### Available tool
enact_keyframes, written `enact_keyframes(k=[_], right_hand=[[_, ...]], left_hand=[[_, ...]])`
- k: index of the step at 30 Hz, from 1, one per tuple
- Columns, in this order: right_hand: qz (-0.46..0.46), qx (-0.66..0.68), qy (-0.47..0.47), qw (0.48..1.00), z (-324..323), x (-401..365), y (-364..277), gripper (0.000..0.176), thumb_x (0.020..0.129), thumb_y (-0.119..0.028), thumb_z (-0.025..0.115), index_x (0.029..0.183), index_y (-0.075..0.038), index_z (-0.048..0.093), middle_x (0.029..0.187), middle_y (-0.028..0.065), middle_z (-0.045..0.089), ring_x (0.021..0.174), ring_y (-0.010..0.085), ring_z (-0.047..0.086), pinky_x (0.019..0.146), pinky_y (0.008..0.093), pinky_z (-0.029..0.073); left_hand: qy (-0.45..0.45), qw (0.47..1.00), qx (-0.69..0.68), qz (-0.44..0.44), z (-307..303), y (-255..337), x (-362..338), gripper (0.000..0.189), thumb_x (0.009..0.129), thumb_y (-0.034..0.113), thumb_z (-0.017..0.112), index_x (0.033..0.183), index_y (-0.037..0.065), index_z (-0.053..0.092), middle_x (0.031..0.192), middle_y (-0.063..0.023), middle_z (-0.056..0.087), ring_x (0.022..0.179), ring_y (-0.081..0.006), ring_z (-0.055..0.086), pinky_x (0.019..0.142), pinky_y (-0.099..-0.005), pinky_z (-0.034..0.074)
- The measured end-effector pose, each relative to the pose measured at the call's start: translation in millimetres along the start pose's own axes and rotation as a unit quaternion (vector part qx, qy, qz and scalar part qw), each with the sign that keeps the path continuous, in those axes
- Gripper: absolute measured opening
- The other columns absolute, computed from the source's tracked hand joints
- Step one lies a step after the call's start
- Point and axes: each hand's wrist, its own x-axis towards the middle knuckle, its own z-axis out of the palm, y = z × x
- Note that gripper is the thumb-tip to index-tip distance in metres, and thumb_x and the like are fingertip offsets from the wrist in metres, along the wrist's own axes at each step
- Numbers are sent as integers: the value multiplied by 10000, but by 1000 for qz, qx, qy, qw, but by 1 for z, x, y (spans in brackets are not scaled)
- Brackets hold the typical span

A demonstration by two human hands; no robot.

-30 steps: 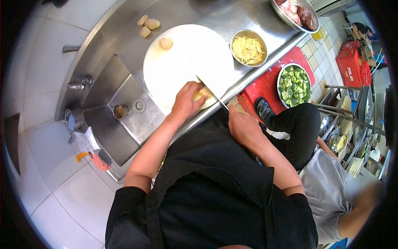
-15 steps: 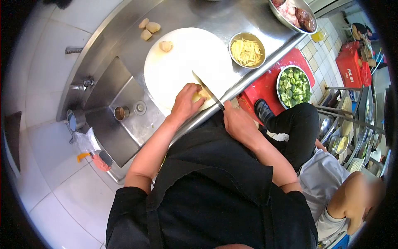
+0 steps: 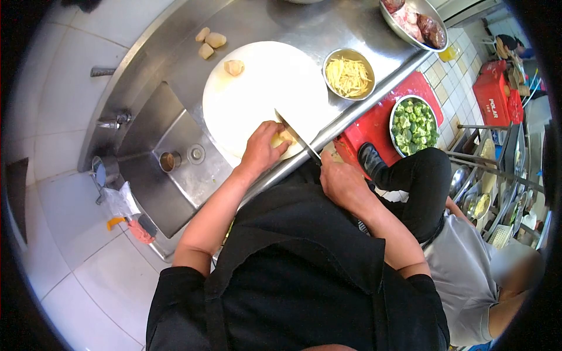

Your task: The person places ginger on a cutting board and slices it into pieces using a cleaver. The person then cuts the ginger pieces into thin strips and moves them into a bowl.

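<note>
On the round white cutting board (image 3: 257, 88), my left hand (image 3: 263, 146) holds down a pale yellow piece of ginger (image 3: 282, 138) near the board's front edge. My right hand (image 3: 345, 180) is closed on the handle of a knife (image 3: 297, 136). The blade lies at the right side of the ginger, its tip pointing to the back left. A larger peeled piece (image 3: 234, 68) rests at the board's back left. Several more pieces (image 3: 215, 40) lie on the steel counter behind. A metal bowl of pale yellow strips (image 3: 349, 74) stands right of the board.
A sink (image 3: 170, 164) with a small metal cup (image 3: 170, 161) is at the left. At the back right is a bowl of meat (image 3: 417, 24). A bowl of green vegetables (image 3: 413, 125) stands on a red surface (image 3: 374, 111). Another person (image 3: 462, 263) sits at the right.
My right hand and the knife have shifted slightly right and toward me. My left hand stays on the ginger. The other person's head and arm have moved.
</note>
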Motion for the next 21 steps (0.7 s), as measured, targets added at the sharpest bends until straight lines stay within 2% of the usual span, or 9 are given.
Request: enact_keyframes(k=[4, 7, 10, 12, 15, 21], right_hand=[[8, 1, -3, 1000, 14, 17, 1, 178, 1032, -121, 532, 1135, 18, 491, 767, 293, 694, 768, 518, 701, 738, 633, 533], [-41, -10, 21, 999, 28, 36, 3, 259, 1008, -74, 500, 1214, 83, 504, 769, 285, 697, 770, 494, 712, 713, 608, 557], [-8, -55, -2, 998, 26, 40, -5, 214, 1009, -74, 508, 1166, 70, 502, 780, 286, 696, 774, 492, 711, 706, 608, 550], [-46, 10, 46, 998, 20, 39, -1, 164, 1011, -72, 512, 1114, 53, 484, 765, 285, 686, 760, 494, 705, 695, 610, 543], [-77, 19, 73, 994, 13, 25, -2, 142, 1015, -74, 515, 1082, 39, 462, 743, 285, 674, 743, 498, 697, 692, 611, 541], [-54, 5, 50, 997, 3, 4, -4, 150, 1019, -77, 512, 1094, 41, 458, 737, 280, 676, 721, 494, 696, 670, 620, 539]], left_hand=[[8, 1000, 19, 14, 0, -1, -1, 427, 863, 180, 835, 1229, 10, 695, 1199, -168, 692, 1130, -369, 677, 988, -439, 557], [7, 1000, 6, 19, -2, 1, 0, 427, 869, 178, 829, 1235, 6, 691, 1201, -169, 690, 1129, -372, 676, 990, -440, 555], [-8, 1000, 8, -2, -1, -1, -2, 428, 878, 177, 821, 1246, 3, 688, 1207, -172, 688, 1131, -375, 674, 996, -440, 552], [-4, 1000, 7, 12, -2, -1, 0, 431, 887, 181, 815, 1257, 1, 687, 1217, -177, 684, 1138, -378, 673, 1003, -442, 549], [-2, 1000, 9, 24, -4, 0, -2, 437, 892, 187, 817, 1261, -5, 685, 1221, -181, 681, 1150, -381, 670, 1010, -444, 546], [2, 1000, 13, 23, -2, -2, -2, 447, 892, 195, 825, 1264, -7, 682, 1227, -183, 680, 1153, -384, 665, 1015, -447, 543]])
